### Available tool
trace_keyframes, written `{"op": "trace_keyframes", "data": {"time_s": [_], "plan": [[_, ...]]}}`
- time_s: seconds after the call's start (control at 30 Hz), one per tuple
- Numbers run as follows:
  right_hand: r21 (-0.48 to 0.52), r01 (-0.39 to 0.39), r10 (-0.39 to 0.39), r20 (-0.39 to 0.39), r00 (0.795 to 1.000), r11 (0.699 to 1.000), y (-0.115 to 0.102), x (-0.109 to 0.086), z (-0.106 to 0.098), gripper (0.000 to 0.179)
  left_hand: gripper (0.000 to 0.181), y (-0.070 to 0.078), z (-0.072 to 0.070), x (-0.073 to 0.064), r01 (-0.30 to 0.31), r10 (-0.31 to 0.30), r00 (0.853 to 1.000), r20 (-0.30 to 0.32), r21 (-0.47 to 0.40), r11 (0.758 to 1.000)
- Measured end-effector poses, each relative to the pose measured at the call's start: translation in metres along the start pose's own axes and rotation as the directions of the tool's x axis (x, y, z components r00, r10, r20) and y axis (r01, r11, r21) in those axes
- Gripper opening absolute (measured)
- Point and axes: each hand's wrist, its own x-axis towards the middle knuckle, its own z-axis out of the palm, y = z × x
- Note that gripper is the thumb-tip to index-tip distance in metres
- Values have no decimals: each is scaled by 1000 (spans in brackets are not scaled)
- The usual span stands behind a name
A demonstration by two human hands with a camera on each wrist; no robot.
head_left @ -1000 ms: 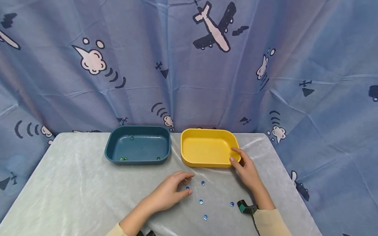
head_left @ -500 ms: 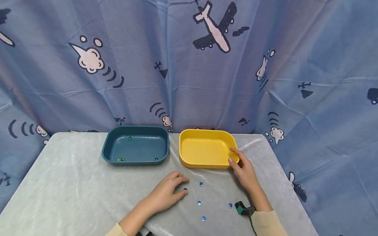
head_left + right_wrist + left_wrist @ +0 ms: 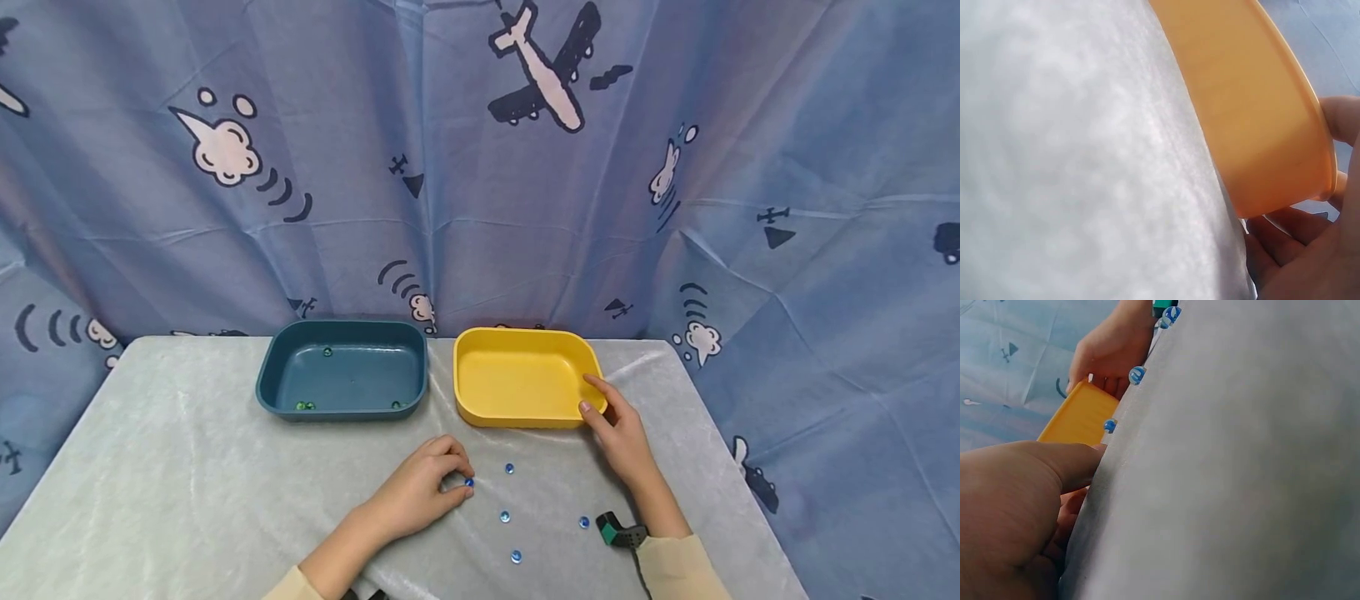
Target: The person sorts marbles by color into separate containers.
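My left hand (image 3: 420, 493) rests low over the cloth, thumb and fingertips pinching a blue marble (image 3: 469, 482). In the left wrist view that marble is hidden behind the thumb (image 3: 1075, 464). With my right hand (image 3: 628, 442) I grip the near right corner of a yellow tub (image 3: 517, 422), the thumb over its rim and other fingers outside the wall, as the right wrist view shows. Several loose blue-swirled glass marbles lie between the hands, among them a marble (image 3: 510, 468) near the tub and a marble (image 3: 584, 522) by the right wrist.
A teal tub (image 3: 341, 415) stands left of the yellow one, with several green marbles (image 3: 305, 406) inside. Pale plush cloth (image 3: 172, 467) covers the table. Behind it hangs a blue curtain (image 3: 337, 167) printed with planes. A dark wrist device (image 3: 618, 531) sits at my right wrist.
My left thumb and fingers have closed in from a wider gap onto the blue marble. The right hand stays on the yellow tub. The head view has shifted slightly.
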Motion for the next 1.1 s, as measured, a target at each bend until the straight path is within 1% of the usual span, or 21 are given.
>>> {"op": "trace_keyframes", "data": {"time_s": [0.2,0.4,0.5,0.7,0.83,1.0,1.1], "plan": [[14,-5,5,5,1000,1000,0,-1,1,51,7,0,0,-1,2,-2,1000,4,5,1000],[18,-10,10,-2,1000,1000,2,0,-1,51,6,0,2,4,-12,12,1000,-2,37,999],[17,-5,5,-2,1000,1000,2,0,-2,52,6,2,1,7,-14,14,1000,-7,35,999],[27,-9,9,0,1000,1000,2,0,-1,52,8,11,-6,12,-25,25,1000,3,30,999],[29,-14,14,-1,1000,999,2,0,0,53,10,19,-12,18,-48,48,999,9,58,997],[28,-13,13,-10,1000,1000,1,1,0,53,12,29,-19,29,-90,91,996,-18,81,993],[40,-2,2,-8,1000,999,2,1,0,53,12,36,-24,35,-94,96,995,-30,78,993]]}}
